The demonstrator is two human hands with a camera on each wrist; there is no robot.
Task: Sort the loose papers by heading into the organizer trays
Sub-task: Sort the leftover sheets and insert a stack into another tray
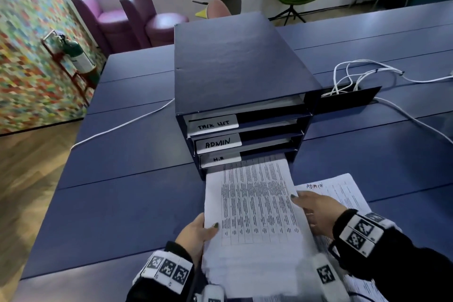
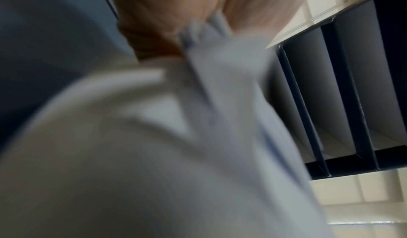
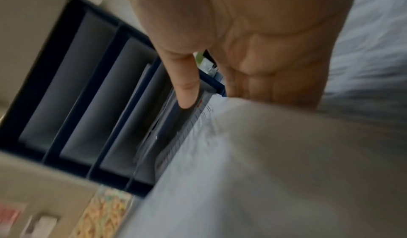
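Head view: both hands point(image 1: 196, 233) grip papers point(image 1: 257, 203) entering organizer point(image 1: 245, 68).

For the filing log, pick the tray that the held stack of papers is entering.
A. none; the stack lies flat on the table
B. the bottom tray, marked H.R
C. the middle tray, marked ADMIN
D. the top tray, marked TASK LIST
B: the head view shows the stack of papers, gripped by the left hand and the right hand, with its far edge in the bottom tray of the organizer, marked H.R.
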